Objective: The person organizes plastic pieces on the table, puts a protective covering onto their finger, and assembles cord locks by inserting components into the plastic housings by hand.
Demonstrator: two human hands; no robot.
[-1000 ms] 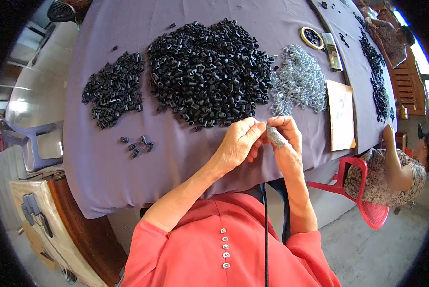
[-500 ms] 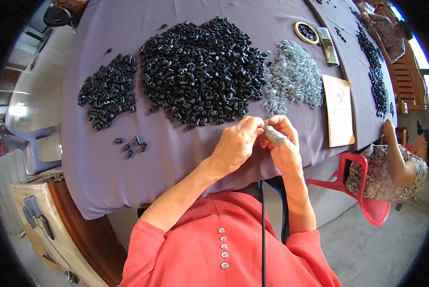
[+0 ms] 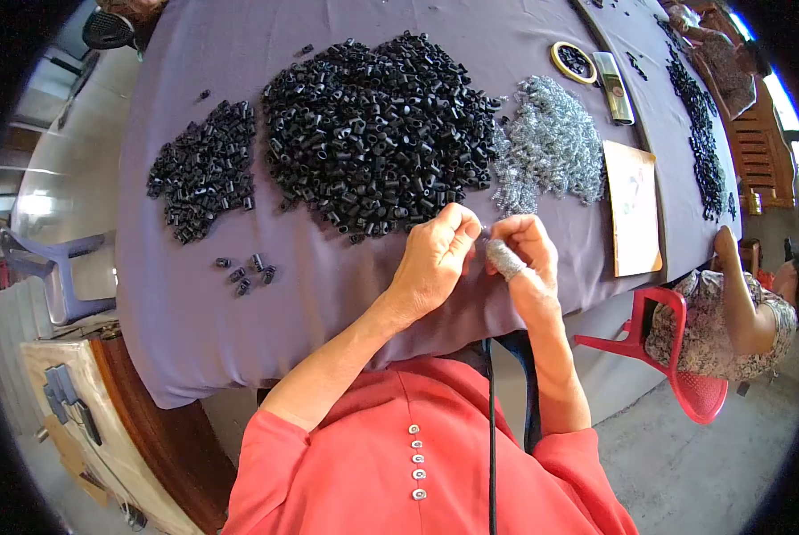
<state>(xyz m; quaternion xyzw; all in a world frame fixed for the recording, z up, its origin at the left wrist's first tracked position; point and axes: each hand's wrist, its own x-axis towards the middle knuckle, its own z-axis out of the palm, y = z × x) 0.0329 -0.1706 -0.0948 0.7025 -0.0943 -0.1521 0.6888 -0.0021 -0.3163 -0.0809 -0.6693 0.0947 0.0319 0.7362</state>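
Observation:
My left hand point(image 3: 433, 260) is closed in a pinch at the near edge of a large pile of small black plastic tube pieces point(image 3: 372, 134). Facing it, my right hand point(image 3: 528, 254) has its fingers bent together, and a grey wrapping point(image 3: 504, 259) covers its thumb. Whatever sits between the fingertips of either hand is too small to make out. A narrow gap separates the two hands. Just beyond my right hand lies a heap of small silvery coils, like springs point(image 3: 551, 134). A smaller pile of black pieces point(image 3: 205, 169) is off to the left.
A purple-grey cloth point(image 3: 203, 330) covers the table. Several black pieces point(image 3: 241, 278) lie loose at left. A yellow-rimmed ring point(image 3: 555, 55), a flat packet point(image 3: 613, 87) and a paper-covered board point(image 3: 633, 209) lie at right. Another person point(image 3: 738, 312) sits by a red chair point(image 3: 676, 357).
My hands have drawn slightly apart at the fingertips. The left one has shifted a little left and turned, while the right thumb has tilted more upright. The piles look the same.

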